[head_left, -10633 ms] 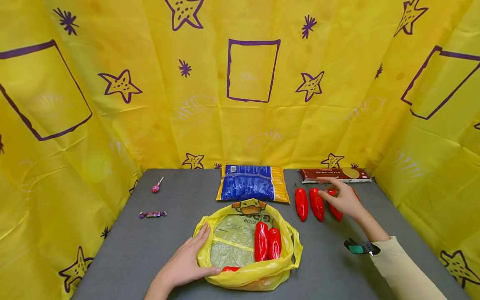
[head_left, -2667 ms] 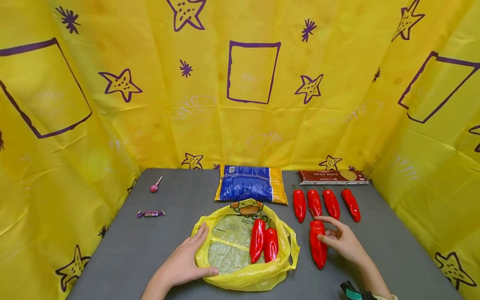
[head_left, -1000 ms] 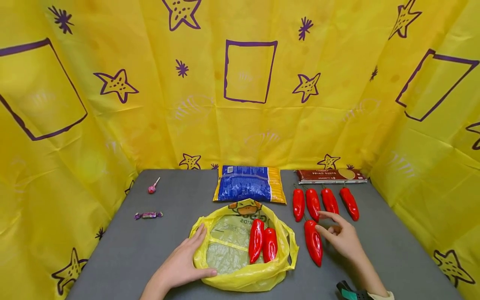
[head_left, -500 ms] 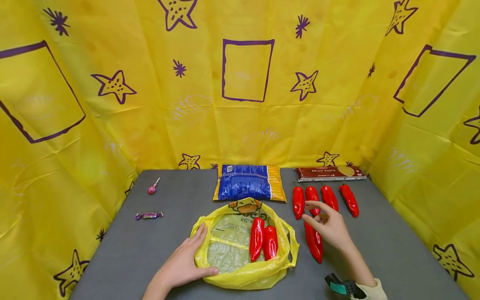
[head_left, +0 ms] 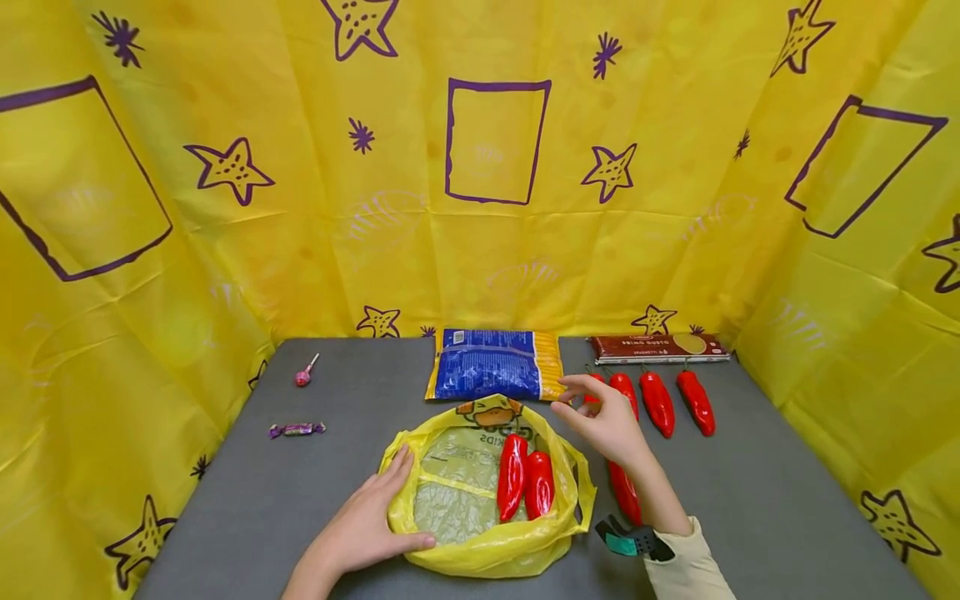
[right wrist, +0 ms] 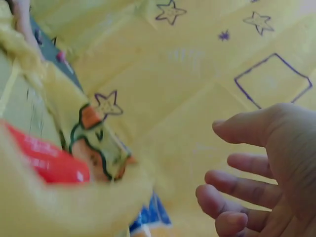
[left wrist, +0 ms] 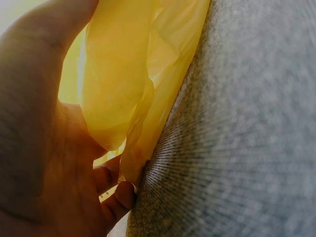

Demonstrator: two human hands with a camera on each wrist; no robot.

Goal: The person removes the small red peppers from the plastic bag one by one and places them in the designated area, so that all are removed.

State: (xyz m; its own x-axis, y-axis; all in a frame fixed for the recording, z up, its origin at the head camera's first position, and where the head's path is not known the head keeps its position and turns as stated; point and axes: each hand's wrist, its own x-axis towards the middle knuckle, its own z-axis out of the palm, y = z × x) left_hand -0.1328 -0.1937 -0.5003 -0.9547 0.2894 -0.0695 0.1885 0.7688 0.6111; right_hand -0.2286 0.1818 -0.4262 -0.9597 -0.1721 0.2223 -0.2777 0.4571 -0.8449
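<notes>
A yellow plastic bag (head_left: 487,560) stands with its mouth wide in front of me, two red peppers (head_left: 512,477) inside. My left hand (head_left: 365,518) holds its left side, thumb and fingers spread round the rim; in the left wrist view the fingertips lie against the yellow plastic (left wrist: 113,74). My right hand (head_left: 603,417) is over the table beyond the bag's right rim, fingers loosely bent and nothing between them. Its fingertips overlap the right end of a blue and yellow packet (head_left: 487,367). Below the right forearm lies a single red pepper (head_left: 624,493), partly hidden.
Several red peppers (head_left: 657,404) lie in a row at the back right, some partly behind my right hand. Behind them is a brown spaghetti pack (head_left: 660,347). A lollipop (head_left: 303,373) and a wrapped candy (head_left: 297,430) lie at the left. Yellow cloth (head_left: 495,267) walls the table in.
Earlier, a third pepper showed in the bag; later my right hand set one down before the row and let go. Since then that hand has moved left and away. The left hand stays put.
</notes>
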